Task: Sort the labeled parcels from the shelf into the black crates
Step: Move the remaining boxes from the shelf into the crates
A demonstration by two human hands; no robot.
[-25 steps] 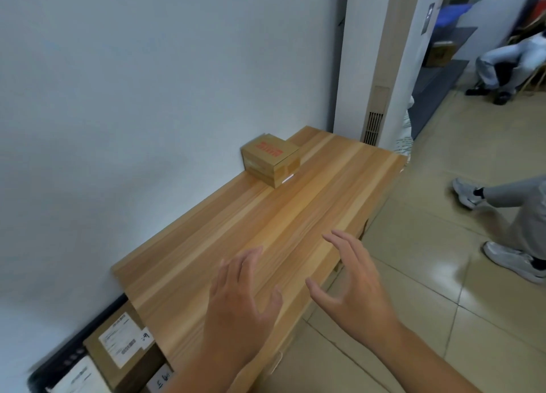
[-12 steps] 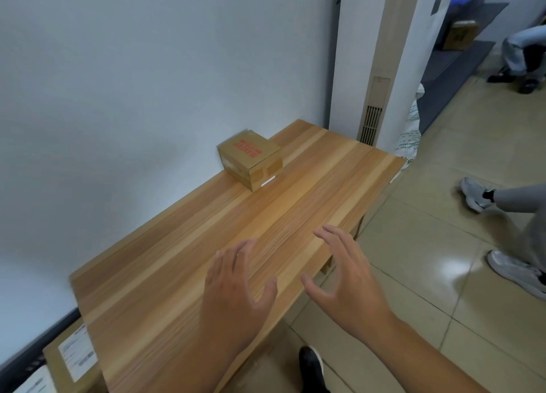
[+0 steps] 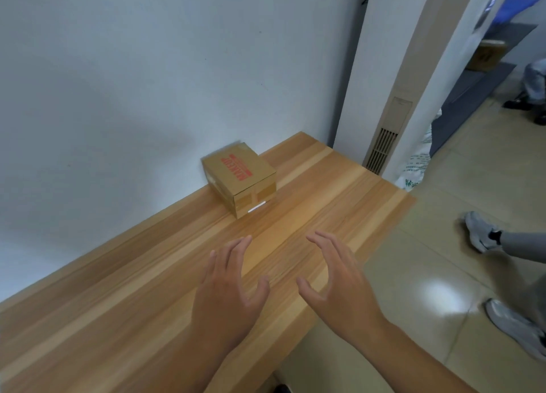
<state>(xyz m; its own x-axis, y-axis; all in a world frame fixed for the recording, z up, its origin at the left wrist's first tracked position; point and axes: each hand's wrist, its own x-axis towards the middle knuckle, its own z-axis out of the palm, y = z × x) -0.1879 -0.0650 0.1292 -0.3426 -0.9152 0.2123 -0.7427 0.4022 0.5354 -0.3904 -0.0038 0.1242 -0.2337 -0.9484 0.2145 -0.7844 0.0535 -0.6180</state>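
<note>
On the wooden shelf top (image 3: 133,304) in front of you stands one parcel (image 3: 239,182). It is a small brown cardboard box with red lettering across its top face and tape on its sides. It sits toward the far end of the shelf top, its back against the white wall (image 3: 118,97), one corner turned toward you.

You have two hands in view, and both hold nothing. Your left hand (image 3: 227,292) hangs over the middle of the shelf top, fingers straight and slightly spread, thumb out to the side. Your right hand (image 3: 339,286) is beside it near the shelf's outer edge, fingers gently bent, thumb pointing toward the left hand. The palms half face each other with a gap between them, and the parcel lies ahead of that gap, apart from both hands. Whether either hand touches the wood cannot be told.

Beyond the far end of the shelf top rises one white column (image 3: 384,67) with one vent grille (image 3: 381,151) low on its side, and one white bag with green print (image 3: 416,162) shows just behind its foot. On the tiled floor (image 3: 413,259) to your right you see two grey sneakers (image 3: 478,233) of another person, one nearer you than the other. Far back, a second cardboard box (image 3: 487,55) rests on a dark surface.
</note>
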